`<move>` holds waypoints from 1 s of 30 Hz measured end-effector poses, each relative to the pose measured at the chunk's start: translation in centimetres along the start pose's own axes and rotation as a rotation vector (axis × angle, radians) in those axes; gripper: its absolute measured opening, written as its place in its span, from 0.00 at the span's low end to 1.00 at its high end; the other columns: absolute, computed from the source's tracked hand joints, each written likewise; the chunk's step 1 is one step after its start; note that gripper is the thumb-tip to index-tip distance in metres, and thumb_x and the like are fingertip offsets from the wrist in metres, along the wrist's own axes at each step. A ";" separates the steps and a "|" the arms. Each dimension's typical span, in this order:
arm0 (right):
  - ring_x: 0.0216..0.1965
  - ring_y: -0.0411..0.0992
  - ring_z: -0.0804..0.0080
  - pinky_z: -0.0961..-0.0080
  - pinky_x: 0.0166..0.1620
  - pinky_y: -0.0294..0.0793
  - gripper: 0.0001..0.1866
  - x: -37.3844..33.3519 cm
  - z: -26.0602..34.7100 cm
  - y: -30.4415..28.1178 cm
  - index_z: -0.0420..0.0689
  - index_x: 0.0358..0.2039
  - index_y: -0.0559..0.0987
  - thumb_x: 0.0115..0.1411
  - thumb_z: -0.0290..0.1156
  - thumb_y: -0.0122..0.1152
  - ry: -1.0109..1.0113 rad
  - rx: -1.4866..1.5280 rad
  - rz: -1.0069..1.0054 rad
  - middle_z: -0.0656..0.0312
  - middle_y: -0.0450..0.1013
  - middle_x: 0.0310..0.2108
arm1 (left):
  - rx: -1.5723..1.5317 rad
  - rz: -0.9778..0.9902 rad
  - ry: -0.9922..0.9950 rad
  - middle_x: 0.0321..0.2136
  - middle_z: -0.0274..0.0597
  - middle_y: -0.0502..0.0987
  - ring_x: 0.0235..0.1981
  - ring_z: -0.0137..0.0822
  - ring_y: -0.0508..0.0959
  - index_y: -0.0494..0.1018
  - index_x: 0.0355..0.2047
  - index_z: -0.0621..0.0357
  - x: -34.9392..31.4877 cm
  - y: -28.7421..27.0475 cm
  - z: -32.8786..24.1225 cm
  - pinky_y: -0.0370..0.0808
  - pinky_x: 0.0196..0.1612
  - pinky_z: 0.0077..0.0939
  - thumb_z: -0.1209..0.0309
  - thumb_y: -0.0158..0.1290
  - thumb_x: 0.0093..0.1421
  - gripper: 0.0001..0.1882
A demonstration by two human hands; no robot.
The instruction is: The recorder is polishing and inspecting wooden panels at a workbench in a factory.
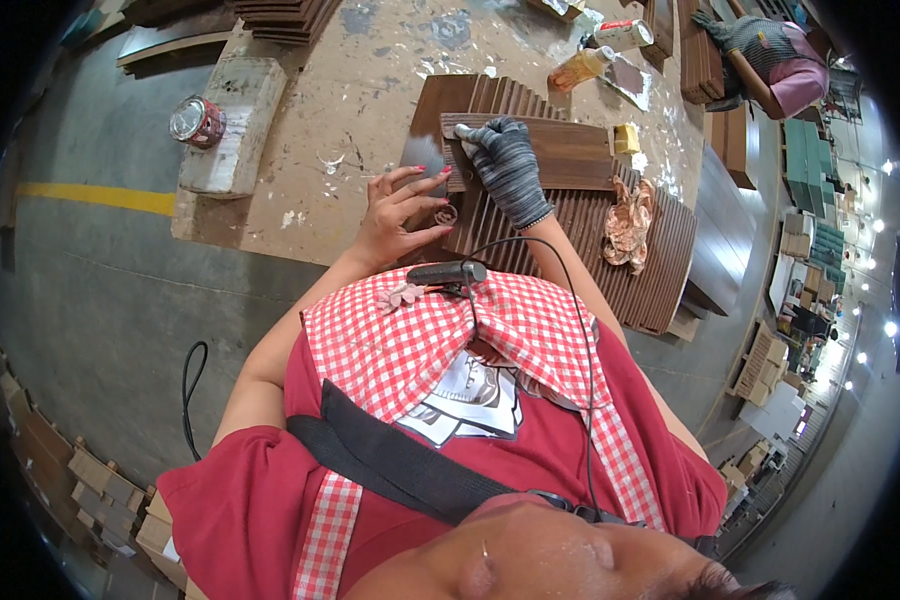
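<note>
A brown wood-grain board (pixel 570 155) lies across a stack of brown slats (pixel 570 225) on the paint-spotted table. My right hand (pixel 507 170), in a grey knit glove, rests on the board's left part with its fingers bent together. A pale bit shows at its fingertips, too small to name. My left hand (pixel 402 215) is bare, its fingers spread beside the board's left end. Close to its fingertips is a blurred grey patch I cannot make out. Below them sits a small round brown piece (pixel 445 215).
A yellow block (pixel 626 139) and a crumpled stained cloth or paper (pixel 628 228) lie at the right. Farther back are a bottle of amber liquid (pixel 580 69) and a white container (pixel 625 36). A tin (pixel 197 122) stands at left. Another person (pixel 775 60) works at far right.
</note>
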State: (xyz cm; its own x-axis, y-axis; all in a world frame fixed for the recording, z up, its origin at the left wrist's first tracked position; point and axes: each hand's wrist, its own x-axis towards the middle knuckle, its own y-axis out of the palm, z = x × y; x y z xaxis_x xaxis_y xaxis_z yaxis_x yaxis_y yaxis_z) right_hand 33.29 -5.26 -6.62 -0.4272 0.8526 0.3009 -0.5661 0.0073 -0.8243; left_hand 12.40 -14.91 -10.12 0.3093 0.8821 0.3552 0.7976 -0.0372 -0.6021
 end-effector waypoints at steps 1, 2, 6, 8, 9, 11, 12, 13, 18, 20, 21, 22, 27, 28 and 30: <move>0.37 0.68 0.59 0.66 0.45 0.68 0.15 0.0 -0.1 0.1 0.51 0.44 0.82 0.55 0.26 0.64 -0.050 -0.014 -0.025 0.57 0.71 0.32 | 0.007 -0.004 -0.001 0.57 0.24 0.73 0.60 0.35 0.64 0.81 0.37 0.46 0.0 -0.1 0.1 0.51 0.61 0.38 0.56 0.66 0.49 0.16; 0.37 0.68 0.59 0.66 0.45 0.68 0.15 0.0 -0.1 0.3 0.51 0.44 0.82 0.55 0.26 0.64 -0.058 -0.009 -0.027 0.57 0.71 0.32 | 0.015 -0.003 -0.002 0.57 0.25 0.73 0.60 0.36 0.64 0.81 0.37 0.46 -0.1 -0.2 0.1 0.51 0.61 0.38 0.56 0.66 0.49 0.16; 0.38 0.69 0.55 0.61 0.45 0.69 0.12 0.5 1.5 0.6 0.52 0.39 0.84 0.53 0.25 0.64 -0.032 0.073 -0.140 0.55 0.74 0.34 | 0.016 -0.011 0.011 0.57 0.27 0.73 0.60 0.37 0.64 0.81 0.37 0.46 -0.4 -1.6 -0.6 0.51 0.61 0.38 0.56 0.65 0.49 0.16; 0.38 0.69 0.55 0.62 0.45 0.69 0.13 0.3 2.5 0.4 0.52 0.40 0.83 0.53 0.25 0.63 -0.003 0.113 -0.147 0.55 0.74 0.34 | -0.003 -0.023 0.053 0.56 0.27 0.73 0.60 0.38 0.65 0.81 0.37 0.47 -0.5 -1.7 -0.4 0.51 0.62 0.39 0.56 0.65 0.48 0.17; 0.38 0.69 0.55 0.62 0.45 0.69 0.14 0.4 2.9 0.2 0.52 0.41 0.83 0.53 0.24 0.63 0.009 0.084 -0.122 0.55 0.74 0.34 | -0.004 -0.022 0.049 0.56 0.29 0.74 0.60 0.38 0.65 0.81 0.37 0.47 -0.7 -2.0 -0.6 0.51 0.62 0.38 0.57 0.66 0.48 0.17; 0.39 0.69 0.56 0.63 0.45 0.70 0.15 0.4 3.3 -0.6 0.50 0.41 0.83 0.53 0.23 0.63 -0.003 -0.020 -0.034 0.56 0.74 0.34 | -0.001 -0.019 0.048 0.55 0.30 0.75 0.60 0.38 0.64 0.81 0.37 0.48 -1.0 -2.6 -1.1 0.51 0.62 0.37 0.58 0.67 0.48 0.17; 0.39 0.69 0.56 0.63 0.45 0.70 0.15 0.4 3.6 -0.6 0.50 0.41 0.83 0.53 0.23 0.63 -0.020 -0.009 -0.038 0.56 0.74 0.34 | 0.009 -0.021 0.048 0.55 0.29 0.75 0.60 0.38 0.64 0.81 0.37 0.48 -1.3 -2.8 -1.1 0.51 0.61 0.37 0.58 0.67 0.48 0.17; 0.39 0.69 0.56 0.63 0.46 0.70 0.14 0.2 3.6 -0.6 0.49 0.41 0.83 0.53 0.23 0.63 -0.033 0.024 -0.046 0.55 0.74 0.34 | 0.002 -0.018 0.045 0.55 0.28 0.75 0.60 0.37 0.64 0.81 0.38 0.47 -1.4 -3.0 -1.6 0.51 0.61 0.37 0.57 0.66 0.48 0.17; 0.39 0.70 0.56 0.64 0.47 0.70 0.13 -0.1 3.7 -1.2 0.47 0.41 0.83 0.53 0.23 0.64 -0.018 0.173 -0.020 0.54 0.74 0.34 | -0.005 -0.026 0.071 0.55 0.23 0.74 0.60 0.36 0.64 0.81 0.37 0.46 -2.1 -2.7 -1.7 0.50 0.60 0.39 0.54 0.65 0.49 0.17; 0.40 0.71 0.61 0.68 0.47 0.71 0.11 -0.7 3.1 -1.3 0.45 0.41 0.82 0.56 0.23 0.63 -0.027 0.200 -0.028 0.57 0.74 0.35 | -0.017 -0.021 0.060 0.54 0.23 0.75 0.60 0.37 0.64 0.81 0.37 0.45 -2.3 -2.9 -2.1 0.50 0.60 0.39 0.54 0.65 0.49 0.17; 0.41 0.72 0.65 0.71 0.48 0.71 0.11 -1.1 2.7 -1.5 0.44 0.41 0.82 0.57 0.22 0.62 0.095 0.485 0.015 0.59 0.74 0.36 | -0.015 -0.030 0.059 0.53 0.24 0.76 0.59 0.37 0.64 0.81 0.36 0.46 -2.3 -3.0 -2.3 0.52 0.60 0.37 0.56 0.66 0.48 0.17; 0.43 0.73 0.69 0.74 0.48 0.71 0.10 -1.0 2.7 -1.8 0.43 0.41 0.82 0.58 0.21 0.60 0.218 0.768 0.060 0.60 0.75 0.38 | -0.017 -0.031 0.061 0.53 0.24 0.76 0.59 0.37 0.64 0.81 0.36 0.46 -2.0 -3.0 -2.2 0.52 0.60 0.37 0.56 0.66 0.48 0.17; 0.38 0.72 0.76 0.79 0.46 0.71 0.12 -0.8 5.8 -5.0 0.41 0.45 0.81 0.60 0.22 0.60 0.230 0.751 0.088 0.62 0.77 0.37 | -0.116 -0.299 -0.098 0.46 0.35 0.78 0.52 0.37 0.71 0.81 0.40 0.51 0.1 -4.4 -1.9 0.65 0.55 0.34 0.67 0.69 0.45 0.19; 0.35 0.71 0.74 0.77 0.43 0.71 0.12 -0.8 6.1 -5.1 0.42 0.44 0.82 0.59 0.22 0.61 0.176 0.715 0.057 0.62 0.76 0.34 | -0.077 -0.359 -0.174 0.42 0.37 0.79 0.49 0.37 0.72 0.81 0.40 0.53 0.3 -4.2 -1.8 0.68 0.53 0.33 0.68 0.69 0.45 0.19; 0.30 0.68 0.72 0.75 0.38 0.70 0.14 -0.8 6.6 -5.1 0.44 0.45 0.82 0.57 0.23 0.63 0.135 0.614 0.080 0.61 0.72 0.29 | -0.106 -0.360 -0.187 0.39 0.37 0.78 0.47 0.36 0.73 0.81 0.40 0.55 0.7 -3.9 -1.4 0.69 0.51 0.31 0.70 0.69 0.45 0.20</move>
State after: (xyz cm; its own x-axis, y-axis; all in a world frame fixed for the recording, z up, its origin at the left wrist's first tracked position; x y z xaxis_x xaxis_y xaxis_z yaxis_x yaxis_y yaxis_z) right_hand 31.91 -9.42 0.49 -0.4152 0.8967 0.1534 -0.8544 -0.3265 -0.4042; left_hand 10.25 -14.86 -6.53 -0.0907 0.9174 0.3875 0.8896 0.2496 -0.3825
